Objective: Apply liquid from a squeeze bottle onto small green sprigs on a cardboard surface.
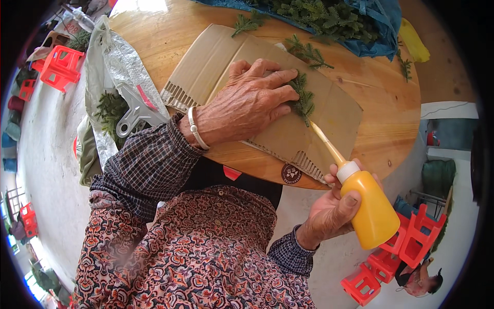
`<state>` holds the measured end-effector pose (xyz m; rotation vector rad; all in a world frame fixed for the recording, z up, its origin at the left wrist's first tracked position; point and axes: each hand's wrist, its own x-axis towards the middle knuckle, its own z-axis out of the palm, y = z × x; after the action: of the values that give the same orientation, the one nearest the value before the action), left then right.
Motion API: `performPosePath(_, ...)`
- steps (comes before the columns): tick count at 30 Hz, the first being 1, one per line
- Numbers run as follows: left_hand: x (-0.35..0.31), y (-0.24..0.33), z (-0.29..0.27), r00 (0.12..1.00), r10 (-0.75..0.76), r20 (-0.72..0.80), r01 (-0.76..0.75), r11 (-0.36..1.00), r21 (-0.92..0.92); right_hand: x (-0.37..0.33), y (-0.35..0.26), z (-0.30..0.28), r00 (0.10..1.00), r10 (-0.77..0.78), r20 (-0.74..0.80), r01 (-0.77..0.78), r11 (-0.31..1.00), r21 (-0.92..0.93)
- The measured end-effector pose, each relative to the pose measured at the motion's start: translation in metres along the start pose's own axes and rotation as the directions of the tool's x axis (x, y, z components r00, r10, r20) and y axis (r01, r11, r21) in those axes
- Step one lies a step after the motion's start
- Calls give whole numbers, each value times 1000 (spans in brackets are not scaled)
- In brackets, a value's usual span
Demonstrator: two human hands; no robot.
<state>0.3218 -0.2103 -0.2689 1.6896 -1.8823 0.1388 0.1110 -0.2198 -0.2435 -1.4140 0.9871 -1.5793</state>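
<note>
My left hand (247, 100), a white bracelet on its wrist, rests over a sheet of brown cardboard (206, 59). Its fingertips press a green fir sprig (303, 97) against the sheet. In my right hand (334, 208) is a yellow squeeze bottle (370, 208) with a white collar and a long tapered nozzle. The bottle is tilted, and its nozzle tip meets or nearly meets the stem end of the sprig; which of the two I cannot tell. My left thumb and palm underside are partly hidden.
The cardboard lies on a round wooden table (388, 98). Loose sprigs (309, 53) lie beyond it, before a blue bag (383, 20) full of greenery. Clear plastic and a grey clamp-like tool (136, 110) sit at the left edge. Red stools (60, 67) stand on the floor.
</note>
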Motion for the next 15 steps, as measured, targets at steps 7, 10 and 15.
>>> performPosePath(7,1,-1,5,994,44,-99,-46,999,-21,-3,3,-8,1000,-26,9,25,999,34)
performPosePath(10,1,-1,6,994,45,-96,-48,999,-26,-4,1,-9,1000,15,5,-15,1000,23)
performPosePath(15,0,0,4,996,33,-84,-35,999,-15,-5,5,-12,1000,-7,6,7,1000,3)
